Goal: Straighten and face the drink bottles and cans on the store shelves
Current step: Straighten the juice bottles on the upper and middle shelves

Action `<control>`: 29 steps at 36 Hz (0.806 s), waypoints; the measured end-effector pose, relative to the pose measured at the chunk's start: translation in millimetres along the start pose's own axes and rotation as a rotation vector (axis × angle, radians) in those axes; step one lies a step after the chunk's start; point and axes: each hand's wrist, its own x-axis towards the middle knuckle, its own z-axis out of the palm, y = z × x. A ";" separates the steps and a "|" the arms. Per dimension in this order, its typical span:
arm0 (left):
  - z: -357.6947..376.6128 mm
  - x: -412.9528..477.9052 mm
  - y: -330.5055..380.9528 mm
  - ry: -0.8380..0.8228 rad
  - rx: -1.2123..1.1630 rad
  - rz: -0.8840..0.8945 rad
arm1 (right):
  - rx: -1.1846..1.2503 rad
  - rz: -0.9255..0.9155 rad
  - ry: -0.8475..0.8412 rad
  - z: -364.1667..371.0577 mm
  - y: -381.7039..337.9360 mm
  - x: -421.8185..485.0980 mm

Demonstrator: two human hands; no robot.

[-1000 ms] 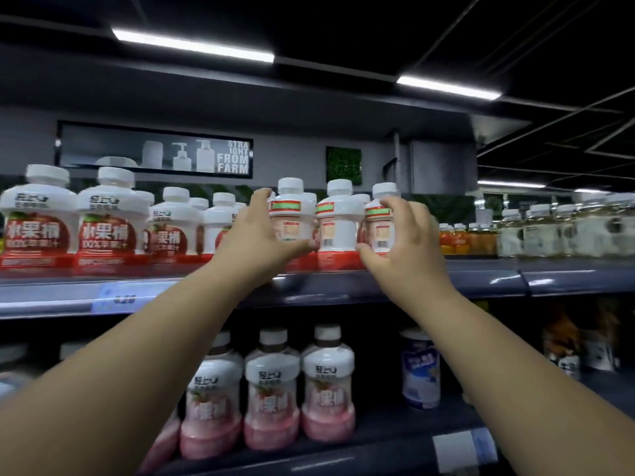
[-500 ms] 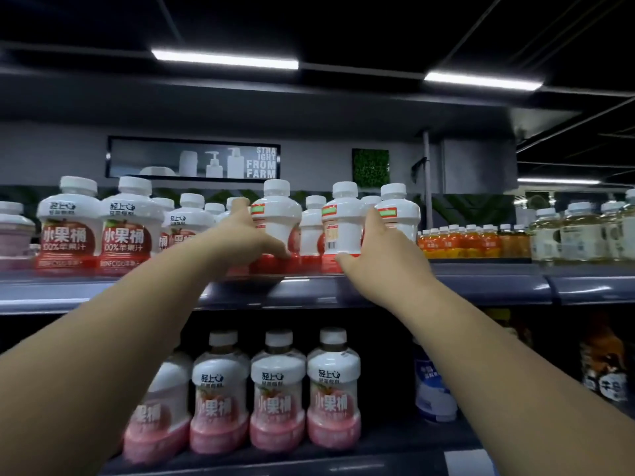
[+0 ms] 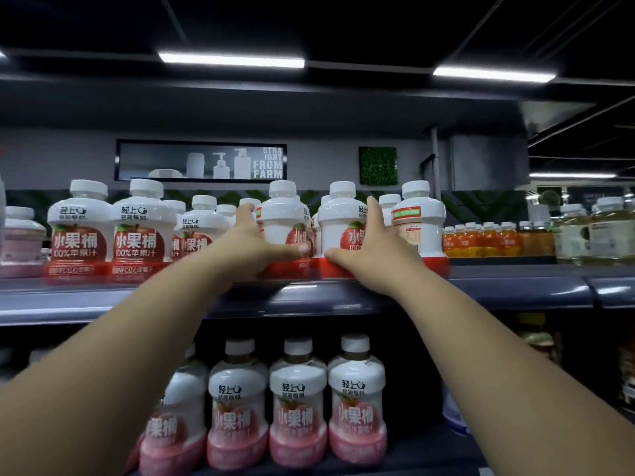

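**Head view.** Step in hand, by judgement: turning two apple-juice bottles label-forward on the upper shelf (image 3: 481, 295), frame centre.
- Left hand (image 3: 251, 243) wraps the left bottle (image 3: 280, 225), thumb across its front.
- Right hand (image 3: 372, 257) clasps the right bottle (image 3: 338, 228) likewise.
- Both labels sit partly turned (apple print off-centre).
- Next move: finish each twist.
- Neighbouring bottle (image 3: 417, 225), right of centre, shows its back label.

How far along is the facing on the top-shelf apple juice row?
Done: the leftmost bottle and its neighbour face front. In hand: the left hand grips a side-turned bottle; the right hand grips the partly turned bottle beside it. Left: the end bottle shows its back label.
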 end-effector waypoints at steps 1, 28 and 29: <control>5.0 1.2 -1.2 0.062 0.075 0.006 | -0.009 0.001 0.015 3.2 0.8 0.0; -66.1 -6.0 -21.2 -0.113 0.113 -0.042 | 0.008 -0.093 -0.024 11.7 -23.3 -7.1; -72.2 -6.4 -24.0 -0.111 0.123 -0.044 | 0.017 -0.096 -0.030 15.0 -27.6 -6.4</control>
